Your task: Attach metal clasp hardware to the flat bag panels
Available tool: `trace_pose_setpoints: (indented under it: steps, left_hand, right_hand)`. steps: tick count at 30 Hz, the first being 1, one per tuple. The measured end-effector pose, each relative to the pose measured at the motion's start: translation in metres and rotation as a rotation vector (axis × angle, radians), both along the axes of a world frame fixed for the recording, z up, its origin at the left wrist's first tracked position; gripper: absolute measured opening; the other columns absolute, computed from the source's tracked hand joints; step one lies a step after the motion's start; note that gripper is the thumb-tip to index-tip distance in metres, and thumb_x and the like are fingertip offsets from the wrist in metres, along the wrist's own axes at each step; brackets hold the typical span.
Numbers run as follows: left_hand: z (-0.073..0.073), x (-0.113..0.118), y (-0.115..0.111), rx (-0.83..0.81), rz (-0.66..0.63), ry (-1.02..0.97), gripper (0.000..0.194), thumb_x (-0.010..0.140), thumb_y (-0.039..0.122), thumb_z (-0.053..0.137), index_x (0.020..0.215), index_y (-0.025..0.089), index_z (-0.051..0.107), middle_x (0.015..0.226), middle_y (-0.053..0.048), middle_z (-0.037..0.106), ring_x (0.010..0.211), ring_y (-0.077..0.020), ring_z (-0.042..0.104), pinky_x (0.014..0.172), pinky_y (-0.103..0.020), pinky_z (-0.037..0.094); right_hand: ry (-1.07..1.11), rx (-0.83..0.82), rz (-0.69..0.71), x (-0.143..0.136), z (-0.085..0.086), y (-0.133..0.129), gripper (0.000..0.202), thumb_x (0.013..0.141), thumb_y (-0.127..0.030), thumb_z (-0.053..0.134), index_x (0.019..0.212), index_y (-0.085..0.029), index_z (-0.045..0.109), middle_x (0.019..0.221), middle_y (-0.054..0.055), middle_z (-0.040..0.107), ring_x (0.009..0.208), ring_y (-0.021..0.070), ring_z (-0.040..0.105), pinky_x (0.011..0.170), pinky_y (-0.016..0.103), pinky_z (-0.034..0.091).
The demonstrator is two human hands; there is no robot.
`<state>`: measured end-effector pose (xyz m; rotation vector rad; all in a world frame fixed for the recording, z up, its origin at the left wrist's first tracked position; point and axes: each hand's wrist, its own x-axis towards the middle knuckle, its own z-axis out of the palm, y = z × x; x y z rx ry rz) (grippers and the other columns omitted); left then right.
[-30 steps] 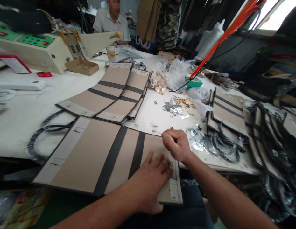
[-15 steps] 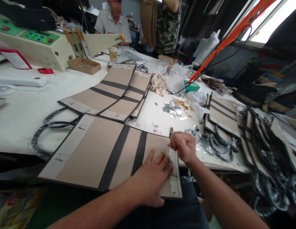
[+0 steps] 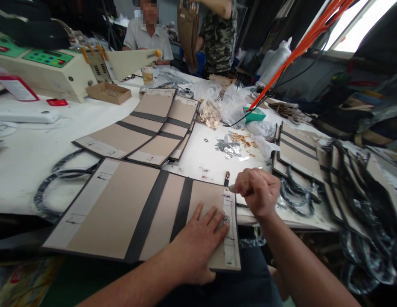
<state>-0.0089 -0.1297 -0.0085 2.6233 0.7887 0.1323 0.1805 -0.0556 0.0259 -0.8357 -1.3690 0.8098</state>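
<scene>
A beige panel [image 3: 124, 200] with black cross bands and pale end strips lies flat in front of me, its near edge over my lap. My left hand [image 3: 198, 243] rests on its right part, fingers spread. Just above the panel's right edge, my right hand [image 3: 259, 192] is closed in a fist. A small pale tip pokes out at its left side; whether that is a thumb or a held thing, I cannot tell. Beside it, a short dark tab with a gold-coloured metal piece [image 3: 227, 175] sticks out past the panel's far edge. Small metal fittings show on the right end strip.
Similar panels [image 3: 153, 132] overlap beyond mine. Loose silver plates [image 3: 229, 147] and gold fittings [image 3: 245, 140] lie mid-table. More panels with wrapped handles [image 3: 297, 149] stand right. A machine [image 3: 54, 68] and cardboard tray [image 3: 110, 91] are back left. Two people are across the table.
My right fist has moved right, off the panel's end strip, uncovering a metal fitting there. My left hand stays flat on the panel. The view has shifted slightly.
</scene>
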Motion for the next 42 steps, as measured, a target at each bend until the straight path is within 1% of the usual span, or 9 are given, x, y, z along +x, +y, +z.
trace_pose_setpoints:
  steps: [5,10,16,19,23,30,33,39,42]
  left_hand:
    - [0.000,0.003,-0.002,0.017,0.005,0.033,0.106,0.070,0.055,0.079,0.159,0.020,0.033,0.170,-0.017,0.028,0.159,-0.0392,0.017,0.129,-0.062,-0.006]
    - [0.000,0.005,-0.005,0.046,0.013,0.053,0.108,0.068,0.056,0.080,0.159,0.020,0.033,0.171,-0.017,0.026,0.159,-0.0393,0.016,0.129,-0.063,-0.005]
    - [0.005,0.007,-0.008,0.059,0.024,0.084,0.107,0.069,0.055,0.080,0.159,0.022,0.032,0.171,-0.016,0.027,0.159,-0.0383,0.018,0.129,-0.062,0.000]
    - [0.005,0.007,-0.009,0.065,0.021,0.097,0.104,0.073,0.057,0.078,0.159,0.021,0.033,0.171,-0.018,0.026,0.160,-0.0389,0.016,0.128,-0.064,0.001]
    - [0.006,0.007,-0.009,0.067,0.029,0.098,0.105,0.071,0.056,0.080,0.158,0.020,0.033,0.168,-0.022,0.029,0.160,-0.0389,0.016,0.128,-0.064,0.001]
    - [0.008,0.009,-0.006,0.051,0.017,0.100,0.104,0.072,0.058,0.078,0.158,0.020,0.035,0.168,-0.023,0.030,0.159,-0.0395,0.019,0.128,-0.065,0.005]
    - [0.006,0.009,-0.005,0.044,0.022,0.091,0.102,0.072,0.059,0.077,0.157,0.020,0.036,0.167,-0.022,0.031,0.158,-0.0401,0.021,0.128,-0.065,0.004]
    - [0.004,0.009,-0.005,0.048,0.021,0.072,0.105,0.069,0.058,0.080,0.157,0.020,0.038,0.167,-0.022,0.032,0.157,-0.0405,0.022,0.128,-0.064,0.002]
    - [0.005,0.010,-0.005,0.053,0.031,0.082,0.105,0.068,0.056,0.081,0.157,0.021,0.038,0.167,-0.021,0.033,0.157,-0.0404,0.022,0.128,-0.064,0.002]
  right_hand:
    - [0.001,-0.032,-0.021,0.003,0.005,-0.002,0.051,0.101,-0.036,0.058,0.052,-0.023,0.049,0.045,-0.003,0.046,0.040,0.0118,0.042,0.043,0.029,0.032]
    - [0.077,0.038,-0.019,0.002,0.009,-0.004,0.050,0.100,-0.038,0.057,0.053,-0.024,0.049,0.047,-0.003,0.047,0.043,0.0130,0.044,0.046,0.029,0.036]
    - [-0.043,-0.113,-0.059,0.005,0.003,-0.010,0.052,0.100,-0.037,0.059,0.051,-0.023,0.049,0.045,-0.003,0.048,0.042,0.0118,0.044,0.047,0.028,0.038]
    - [0.111,-0.104,0.008,0.011,0.010,-0.029,0.050,0.100,-0.038,0.061,0.054,-0.023,0.049,0.045,-0.004,0.046,0.040,0.0111,0.042,0.043,0.027,0.036]
    - [0.269,-0.176,0.098,0.013,0.015,-0.051,0.047,0.099,-0.036,0.063,0.056,-0.022,0.049,0.046,-0.005,0.044,0.038,0.0105,0.041,0.039,0.025,0.035]
    - [0.416,-0.172,0.010,0.019,0.019,-0.050,0.044,0.094,-0.033,0.066,0.056,-0.021,0.047,0.046,-0.007,0.039,0.036,0.0093,0.038,0.037,0.024,0.032]
    - [0.532,-0.239,-0.056,0.027,0.012,-0.047,0.042,0.091,-0.034,0.064,0.056,-0.022,0.044,0.046,-0.008,0.035,0.035,0.0090,0.033,0.036,0.024,0.031]
    - [0.673,-0.289,-0.174,0.024,-0.018,-0.042,0.040,0.086,-0.036,0.064,0.057,-0.023,0.039,0.045,-0.009,0.032,0.035,0.0085,0.030,0.035,0.023,0.031]
    - [0.677,-0.309,-0.169,0.024,-0.017,-0.039,0.041,0.085,-0.037,0.065,0.056,-0.023,0.040,0.045,-0.009,0.032,0.035,0.0085,0.030,0.035,0.023,0.031]
